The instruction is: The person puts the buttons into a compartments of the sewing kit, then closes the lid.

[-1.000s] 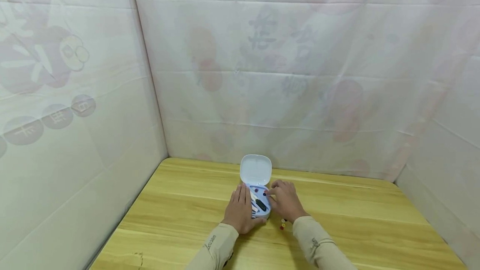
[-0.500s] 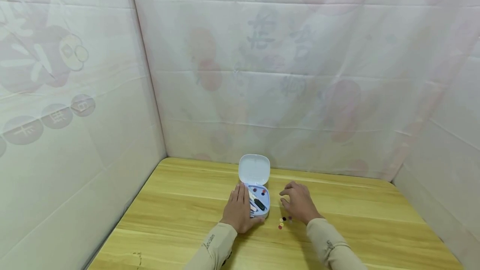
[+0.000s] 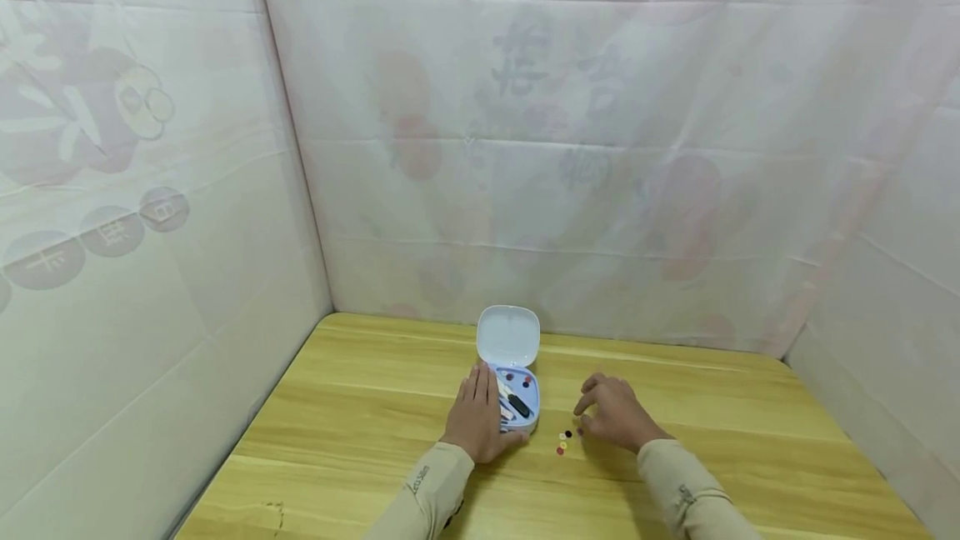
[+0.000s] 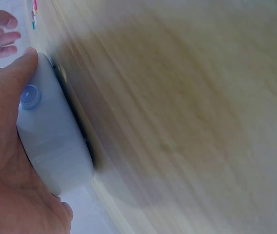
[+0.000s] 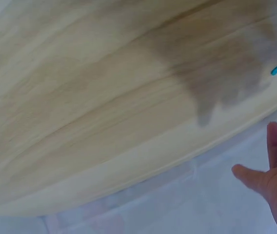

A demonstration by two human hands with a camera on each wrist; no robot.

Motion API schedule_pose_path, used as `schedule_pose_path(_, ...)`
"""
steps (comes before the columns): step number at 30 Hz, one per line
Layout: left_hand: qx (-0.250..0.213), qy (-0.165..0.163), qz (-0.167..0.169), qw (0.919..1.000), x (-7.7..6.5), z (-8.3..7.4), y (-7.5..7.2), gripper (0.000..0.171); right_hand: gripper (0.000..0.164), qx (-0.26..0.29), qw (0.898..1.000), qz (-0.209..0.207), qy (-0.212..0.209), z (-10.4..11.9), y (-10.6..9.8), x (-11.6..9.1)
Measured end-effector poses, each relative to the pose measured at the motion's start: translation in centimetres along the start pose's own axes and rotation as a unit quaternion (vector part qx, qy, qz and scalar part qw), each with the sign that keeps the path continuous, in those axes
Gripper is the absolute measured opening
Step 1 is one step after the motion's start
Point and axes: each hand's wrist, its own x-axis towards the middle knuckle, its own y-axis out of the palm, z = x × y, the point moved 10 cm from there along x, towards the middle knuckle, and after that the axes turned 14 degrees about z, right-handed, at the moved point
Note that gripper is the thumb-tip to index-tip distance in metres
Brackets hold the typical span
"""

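Right hand [image 3: 617,416] has left the smooth case [image 3: 533,397] for its three o'clock, fingers released near round buttons [image 3: 563,445]; left hand [image 3: 476,419], fingers straight, braces its nine o'clock edge; grained counter [image 3: 705,407] stretches beyond.

The person wears pale beige long sleeves, plain in colour and softly creased, and both the left grip [image 3: 476,419] and the right grip [image 3: 618,415] are bare, five-fingered human hands. On the left sleeve [image 3: 429,477], dark slanted lettering [image 3: 417,480] runs along the forearm below the cuff, too small to read with certainty, and a small blackish detail [image 3: 452,516] shows at the sleeve's inner edge, its nature unclear. The right sleeve [image 3: 667,465] bears a dark, blurred marking [image 3: 686,496] beside deeper folds, and its cuff ends straight across at the wrist.
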Motion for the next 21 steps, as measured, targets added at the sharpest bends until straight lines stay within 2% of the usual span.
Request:
schedule_pose_path(8, 0.002, -0.002, 0.000, 1.0000, 0.1, 0.1, -0.1, 0.116, 0.015, -0.007, 0.999, 0.029, -0.042, 0.6, 0.5, -0.5)
schedule_pose_path(13, 0.009, -0.002, -0.001, 1.0000, 0.1, 0.0, -0.3, 0.115, 0.018, -0.005, 0.999, 0.045, -0.027, -0.1, 1.1, -0.6)
schedule_pose_path(21, 0.003, -0.003, 0.006, 1.0000, 0.1, 0.0, -0.1, 0.116, 0.014, -0.004, 1.000, 0.025, -0.010, -0.9, 1.6, -0.2)
